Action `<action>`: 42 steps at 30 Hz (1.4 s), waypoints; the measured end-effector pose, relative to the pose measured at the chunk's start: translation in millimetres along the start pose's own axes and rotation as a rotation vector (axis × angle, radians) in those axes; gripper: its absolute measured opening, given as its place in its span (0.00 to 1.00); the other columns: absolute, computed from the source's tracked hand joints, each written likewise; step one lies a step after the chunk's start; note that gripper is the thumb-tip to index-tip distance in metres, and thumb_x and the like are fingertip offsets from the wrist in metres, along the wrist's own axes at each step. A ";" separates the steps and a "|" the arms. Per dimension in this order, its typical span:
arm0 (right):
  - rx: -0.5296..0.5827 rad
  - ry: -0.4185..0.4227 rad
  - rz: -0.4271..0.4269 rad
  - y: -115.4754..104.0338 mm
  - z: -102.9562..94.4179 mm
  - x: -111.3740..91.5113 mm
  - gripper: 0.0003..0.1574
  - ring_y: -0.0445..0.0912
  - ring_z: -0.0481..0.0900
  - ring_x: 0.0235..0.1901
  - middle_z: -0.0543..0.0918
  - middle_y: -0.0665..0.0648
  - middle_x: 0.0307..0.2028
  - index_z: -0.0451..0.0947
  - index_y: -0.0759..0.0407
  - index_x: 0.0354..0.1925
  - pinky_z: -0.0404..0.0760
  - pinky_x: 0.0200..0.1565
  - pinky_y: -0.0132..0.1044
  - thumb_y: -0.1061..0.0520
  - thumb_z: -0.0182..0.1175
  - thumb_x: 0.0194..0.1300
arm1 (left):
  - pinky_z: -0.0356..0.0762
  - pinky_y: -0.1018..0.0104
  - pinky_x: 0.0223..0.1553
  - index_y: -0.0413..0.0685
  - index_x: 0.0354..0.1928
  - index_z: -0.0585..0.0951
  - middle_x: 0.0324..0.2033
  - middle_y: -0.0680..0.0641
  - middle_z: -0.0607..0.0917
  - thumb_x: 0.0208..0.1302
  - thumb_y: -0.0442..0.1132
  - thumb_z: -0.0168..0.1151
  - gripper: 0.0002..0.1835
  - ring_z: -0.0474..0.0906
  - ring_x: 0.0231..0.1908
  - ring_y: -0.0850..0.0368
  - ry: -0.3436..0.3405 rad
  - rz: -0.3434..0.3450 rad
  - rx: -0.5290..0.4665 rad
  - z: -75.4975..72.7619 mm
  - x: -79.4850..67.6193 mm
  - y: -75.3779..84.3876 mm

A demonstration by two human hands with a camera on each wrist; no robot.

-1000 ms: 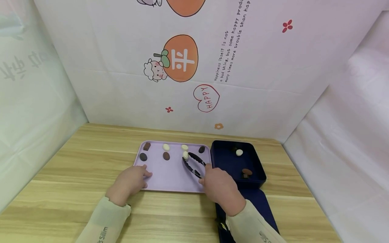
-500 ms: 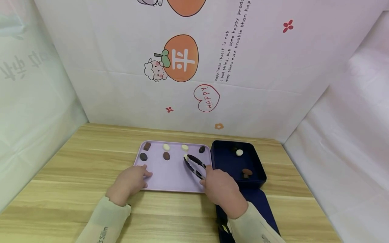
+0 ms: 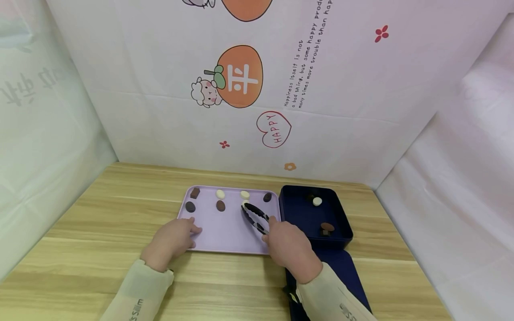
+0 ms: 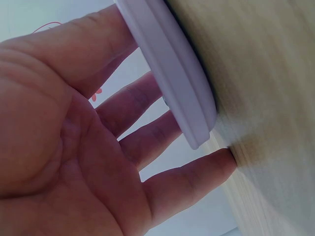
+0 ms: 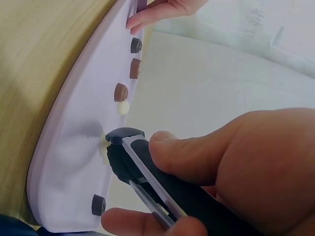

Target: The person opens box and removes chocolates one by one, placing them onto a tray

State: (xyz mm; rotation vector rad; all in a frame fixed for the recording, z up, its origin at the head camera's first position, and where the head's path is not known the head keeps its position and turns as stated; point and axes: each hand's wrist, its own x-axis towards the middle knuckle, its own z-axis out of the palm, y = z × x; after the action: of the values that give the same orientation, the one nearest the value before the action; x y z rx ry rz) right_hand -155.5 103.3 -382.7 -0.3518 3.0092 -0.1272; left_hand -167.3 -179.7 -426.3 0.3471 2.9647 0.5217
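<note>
Tongs point(image 3: 257, 211), clamped in your right hand point(image 3: 290, 244), are meeting the nearer cream piece point(image 3: 245, 203) right of centre on the tray point(image 3: 221, 232); your left hand point(image 3: 172, 238), fingers spread, is touching its left side. Off-centre squeezing risks skidding.

Cream sleeves point(image 3: 138, 285) with dark lettering point(image 3: 136, 309)

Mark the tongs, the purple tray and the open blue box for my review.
Tongs point(image 3: 257, 210), head view: the upper black arm.
Purple tray point(image 3: 220, 232), head view: its bare floor.
Blue box point(image 3: 300, 215), head view: the bare inside floor.
</note>
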 end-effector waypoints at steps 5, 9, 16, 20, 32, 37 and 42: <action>0.016 -0.024 0.012 -1.0 -1.3 1.2 0.34 0.48 0.77 0.23 0.77 0.55 0.23 0.71 0.66 0.62 0.80 0.26 0.46 0.45 0.62 0.69 | 0.72 0.41 0.58 0.44 0.50 0.88 0.61 0.35 0.77 0.53 0.31 0.72 0.19 0.73 0.59 0.32 0.002 -0.002 -0.001 0.6 0.3 -0.4; 0.068 -0.054 0.033 3.6 -7.6 1.5 0.37 0.48 0.78 0.24 0.83 0.58 0.32 0.68 0.64 0.67 0.80 0.26 0.44 0.44 0.62 0.70 | 0.72 0.41 0.58 0.44 0.50 0.88 0.61 0.35 0.77 0.53 0.31 0.73 0.19 0.73 0.59 0.32 0.002 0.000 0.001 -0.5 -0.2 0.2; 0.085 -0.049 0.058 29.6 -33.8 -8.6 0.42 0.55 0.84 0.36 0.83 0.64 0.50 0.61 0.63 0.73 0.83 0.37 0.52 0.43 0.60 0.71 | 0.72 0.41 0.58 0.44 0.49 0.88 0.61 0.35 0.77 0.52 0.31 0.73 0.19 0.73 0.59 0.32 0.003 -0.002 0.000 -4.0 -2.3 1.4; 0.051 -0.009 0.071 56.5 -44.5 -18.0 0.44 0.57 0.84 0.38 0.83 0.66 0.49 0.60 0.67 0.73 0.83 0.38 0.55 0.43 0.60 0.71 | 0.72 0.42 0.58 0.44 0.50 0.88 0.61 0.35 0.77 0.53 0.31 0.73 0.19 0.73 0.59 0.32 0.000 -0.004 -0.005 -4.6 -2.9 1.7; -0.033 -0.076 0.139 132.9 -59.1 -33.2 0.42 0.48 0.72 0.15 0.74 0.57 0.17 0.53 0.81 0.69 0.73 0.19 0.41 0.52 0.55 0.75 | 0.71 0.42 0.59 0.44 0.50 0.87 0.61 0.35 0.77 0.53 0.31 0.72 0.19 0.73 0.60 0.32 -0.007 -0.003 -0.001 -1.0 -1.2 -1.3; -0.090 -0.082 0.125 148.4 -58.7 -30.0 0.39 0.52 0.79 0.23 0.82 0.64 0.31 0.59 0.83 0.65 0.79 0.25 0.45 0.52 0.58 0.73 | 0.72 0.42 0.58 0.45 0.50 0.87 0.61 0.35 0.77 0.53 0.31 0.72 0.19 0.73 0.59 0.33 -0.003 0.004 0.005 -1.9 -1.7 -0.1; -0.102 -0.100 0.131 155.0 -56.9 -25.2 0.38 0.52 0.80 0.25 0.82 0.65 0.33 0.62 0.82 0.64 0.80 0.26 0.47 0.52 0.59 0.72 | 0.71 0.42 0.59 0.45 0.50 0.87 0.61 0.35 0.77 0.54 0.31 0.72 0.19 0.73 0.60 0.32 -0.003 -0.002 -0.004 -1.7 -2.2 0.8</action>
State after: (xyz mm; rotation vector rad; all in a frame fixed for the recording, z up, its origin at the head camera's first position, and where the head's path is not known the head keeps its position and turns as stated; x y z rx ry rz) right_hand -172.7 263.5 -338.7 -0.1638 2.9349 0.0536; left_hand -165.3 -180.1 -424.3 0.3437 2.9600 0.5263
